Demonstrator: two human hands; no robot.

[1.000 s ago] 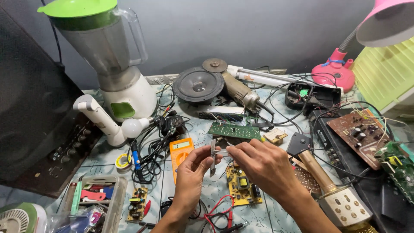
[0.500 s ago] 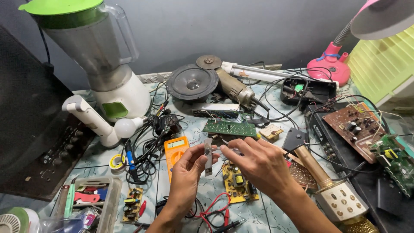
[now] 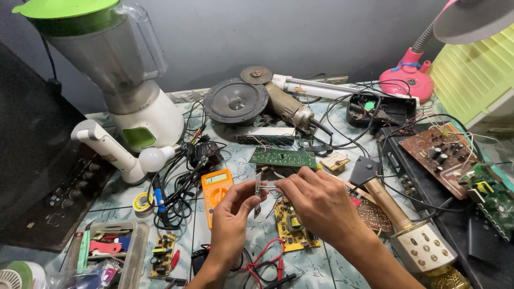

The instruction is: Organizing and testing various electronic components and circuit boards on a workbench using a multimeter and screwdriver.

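head view, item 1: small flat metal part, thin and upright, held above the counter at centre, just right of the orange multimeter. left hand: fingers curled, thumb and forefinger pinched on the part's left edge. right hand: fingers closed at the tips, meeting the part from the right; whether they grip the part itself or a thin lead on it cannot be told.

item 2, surroundings: green circuit board just beyond the fingers; yellow circuit board under the right hand; red and black probe leads near, between the wrists; blender far left; speaker cone far centre; gold microphone right; brown circuit board far right; pink desk lamp far right corner.
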